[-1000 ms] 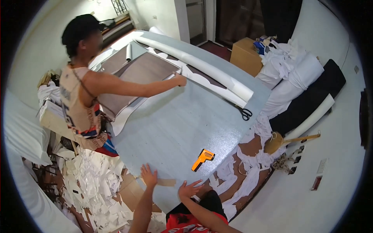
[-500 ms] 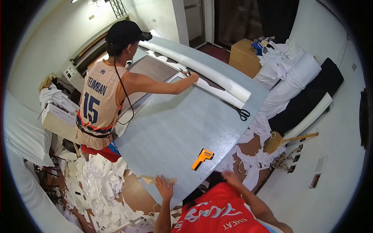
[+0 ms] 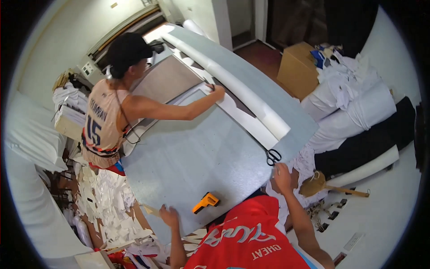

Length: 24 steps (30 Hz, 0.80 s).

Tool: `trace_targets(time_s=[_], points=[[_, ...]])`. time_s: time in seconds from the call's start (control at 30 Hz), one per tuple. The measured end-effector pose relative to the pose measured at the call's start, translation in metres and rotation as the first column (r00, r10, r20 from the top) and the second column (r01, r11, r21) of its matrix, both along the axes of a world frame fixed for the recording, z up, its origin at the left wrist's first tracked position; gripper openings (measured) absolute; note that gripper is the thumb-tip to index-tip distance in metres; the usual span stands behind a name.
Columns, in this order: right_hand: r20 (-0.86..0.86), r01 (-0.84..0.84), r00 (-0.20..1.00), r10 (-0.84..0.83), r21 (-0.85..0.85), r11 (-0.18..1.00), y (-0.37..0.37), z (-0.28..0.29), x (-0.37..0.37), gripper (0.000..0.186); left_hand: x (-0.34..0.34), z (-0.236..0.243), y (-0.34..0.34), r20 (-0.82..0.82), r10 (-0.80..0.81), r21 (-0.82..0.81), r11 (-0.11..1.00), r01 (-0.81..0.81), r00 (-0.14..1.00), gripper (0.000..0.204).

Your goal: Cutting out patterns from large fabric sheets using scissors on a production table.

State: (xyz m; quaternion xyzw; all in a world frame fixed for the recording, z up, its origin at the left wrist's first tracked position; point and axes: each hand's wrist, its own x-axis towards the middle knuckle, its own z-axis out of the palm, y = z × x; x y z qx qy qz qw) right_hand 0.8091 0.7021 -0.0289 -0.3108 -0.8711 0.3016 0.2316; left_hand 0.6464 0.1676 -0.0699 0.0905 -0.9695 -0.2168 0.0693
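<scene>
My left hand (image 3: 169,216) rests at the near left edge of the grey-blue table (image 3: 197,152), fingers apart and holding nothing, beside a tan strip (image 3: 151,210). An orange and black handheld device, shaped like a pistol-grip thermometer (image 3: 206,203), lies on the tabletop between my hands. At the right edge, my right hand (image 3: 282,178) reaches up with its fingertips just below the handles of black scissors (image 3: 273,157). It looks open, and no grip on the scissors shows. The scissors' blades point toward the end of a white strip of paper (image 3: 244,121).
A co-worker (image 3: 107,103) leans over the table's left side, a hand (image 3: 216,93) on a small dark tool at the paper. A long white roll (image 3: 233,83) lies across the table. Beyond the right edge are fabric bundles (image 3: 358,112) and a cardboard box (image 3: 298,71). Paper scraps (image 3: 112,197) cover the left floor.
My right hand has moved forward along the table's right edge to near the scissors. My left hand has lifted from lying flat at the tan strip. The view has shifted.
</scene>
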Motion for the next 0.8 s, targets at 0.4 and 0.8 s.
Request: trace_targets(time_s=[0.4, 0.8], points=[[0.475, -0.266, 0.838, 0.268, -0.071, 0.961, 0.082, -0.024, -0.021, 0.041, -0.050, 0.028, 0.471, 0.478, -0.503, 0.769, 0.635, -0.068, 0.720, 0.040], [0.312, -0.037, 0.908, 0.280, -0.606, 0.795, 0.111, 0.011, 0.141, 0.024, -0.036, -0.033, 0.513, 0.603, -0.466, 0.741, 0.628, -0.239, 0.647, 0.025]])
